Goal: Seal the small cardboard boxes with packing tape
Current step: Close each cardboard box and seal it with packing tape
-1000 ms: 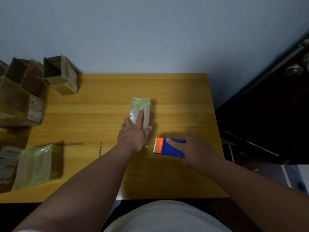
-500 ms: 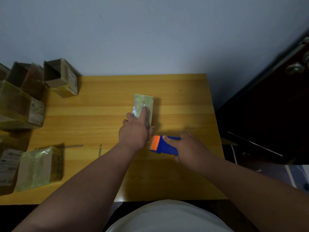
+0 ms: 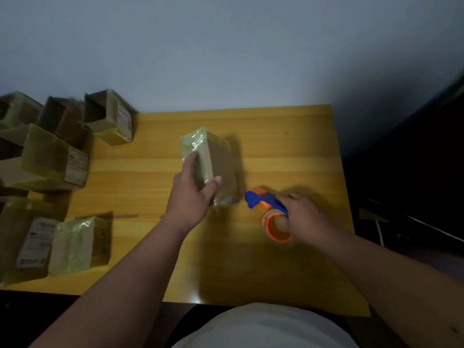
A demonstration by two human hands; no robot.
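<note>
Cardboard box looks light, stiff, tape-slick, left hand grasping its near end, best held by edges; right hand clutches tape dispenser.

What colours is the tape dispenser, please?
Blue and orange, in the head view: tape dispenser.

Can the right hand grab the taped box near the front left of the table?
Probably not: right hand grips the tape dispenser, and that taped box lies far left, beyond the left arm.
</note>
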